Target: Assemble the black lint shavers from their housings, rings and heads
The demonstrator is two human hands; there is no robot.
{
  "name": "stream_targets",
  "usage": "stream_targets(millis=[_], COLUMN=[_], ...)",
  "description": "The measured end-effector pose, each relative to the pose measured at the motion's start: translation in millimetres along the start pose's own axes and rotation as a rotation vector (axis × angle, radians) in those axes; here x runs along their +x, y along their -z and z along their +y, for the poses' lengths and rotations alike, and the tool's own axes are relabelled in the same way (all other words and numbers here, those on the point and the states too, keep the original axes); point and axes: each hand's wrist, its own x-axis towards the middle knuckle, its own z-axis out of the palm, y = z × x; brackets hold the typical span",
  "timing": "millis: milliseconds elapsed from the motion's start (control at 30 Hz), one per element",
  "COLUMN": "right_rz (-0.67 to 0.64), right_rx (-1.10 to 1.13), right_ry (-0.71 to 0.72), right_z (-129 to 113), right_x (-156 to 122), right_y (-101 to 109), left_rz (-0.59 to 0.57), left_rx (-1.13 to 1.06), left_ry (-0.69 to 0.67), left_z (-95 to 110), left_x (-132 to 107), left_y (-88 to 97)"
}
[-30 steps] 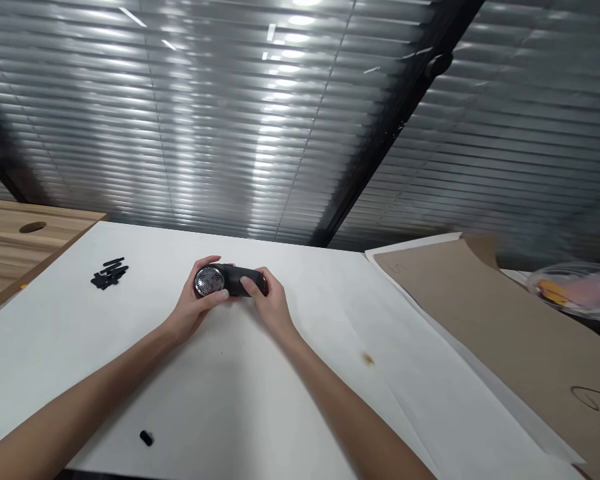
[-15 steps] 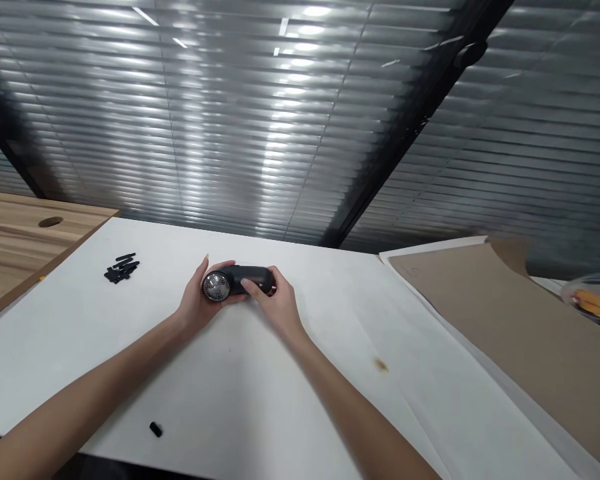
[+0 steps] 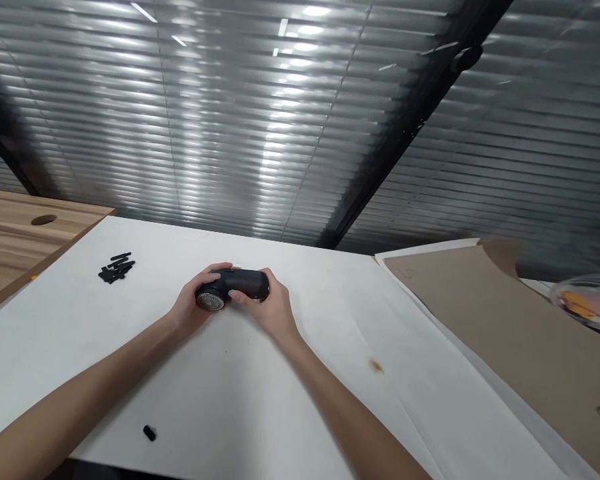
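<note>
**Two hands hold a black lint shaver over a white table**

Head camera, looking forward and down: two bare forearms reach in from the bottom edge and meet near the middle of a white paper-covered table (image 3: 290, 400). Between the hands is a black lint shaver (image 3: 233, 287), lying sideways just above the paper, its round metal mesh head tilted down toward the left. The left hand (image 3: 193, 308) wraps its fingers around the mesh end. The right hand (image 3: 267, 310) closes its fingers around the handle, thumb on the near side.

Well to the left lies a small pile of black parts (image 3: 116, 267). One small black piece (image 3: 149, 433) sits alone near the front edge. A wooden desk (image 3: 15, 237) adjoins the far left. Brown cardboard (image 3: 520, 333) covers the right side, with a blurred clear bag (image 3: 587, 300) beyond it. Window blinds (image 3: 260, 113) fill the background.
</note>
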Motion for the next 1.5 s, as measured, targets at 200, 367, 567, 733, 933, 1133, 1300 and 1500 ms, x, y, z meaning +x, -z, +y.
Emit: stream_targets(millis=[200,367,567,733,933,1133,1300,1500], right_rz=[-0.010,-0.011,-0.012,-0.014,-0.009,-0.016,-0.033,-0.019], right_rx=[-0.034,-0.045,-0.063,-0.056,-0.056,0.013,0.081,0.215], right_ry=[-0.002,0.009,0.001,0.007,-0.010,-0.041,-0.070,-0.041], right_z=[6.0,5.1,4.4,4.8,3.2,2.7,5.2,7.0], right_x=[0.9,0.2,-0.1,-0.2,0.2,-0.5,-1.5,-0.5], right_y=[-0.1,-0.1,0.0,0.3,0.5,0.9,1.5,2.3], left_rz=[-0.024,0.001,-0.017,-0.027,-0.025,-0.063,-0.058,-0.073], left_rx=[0.035,0.025,0.024,0.029,0.022,0.040,0.100,0.132], left_ry=[-0.011,-0.005,-0.008,-0.019,-0.018,-0.010,0.003,0.018], left_z=[-1.4,-1.2,-1.0,-2.0,-2.5,-2.7,-2.8,-3.3], left_x=[2.4,3.6,3.5,3.2,4.4,3.6,2.1,0.9], left_y=[2.5,1.5,0.5,1.9,1.9,2.1,2.8,5.7])
